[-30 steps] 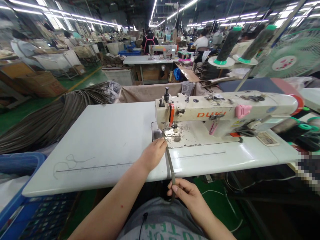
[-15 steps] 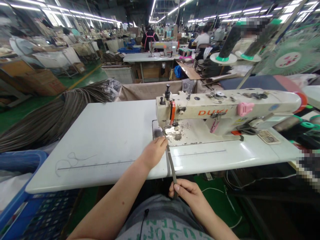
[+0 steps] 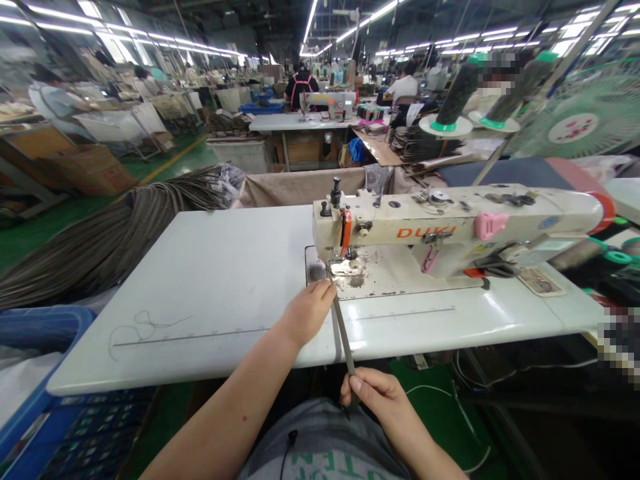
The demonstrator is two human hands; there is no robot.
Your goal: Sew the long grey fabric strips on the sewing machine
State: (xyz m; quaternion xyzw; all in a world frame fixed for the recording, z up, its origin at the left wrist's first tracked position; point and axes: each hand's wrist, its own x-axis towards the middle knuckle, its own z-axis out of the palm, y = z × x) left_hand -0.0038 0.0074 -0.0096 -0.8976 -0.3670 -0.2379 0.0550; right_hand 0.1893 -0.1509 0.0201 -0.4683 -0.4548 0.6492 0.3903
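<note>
Little moved: right hand point(image 3: 381, 398) fingers pinch strap point(image 3: 344, 333) end; left hand point(image 3: 306, 312) clamps its top.

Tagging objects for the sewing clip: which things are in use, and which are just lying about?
In use: left hand, right hand, grey strip, sewing machine, table.
Lying about: strap bundle, blue crate, fan, loose thread.
</note>
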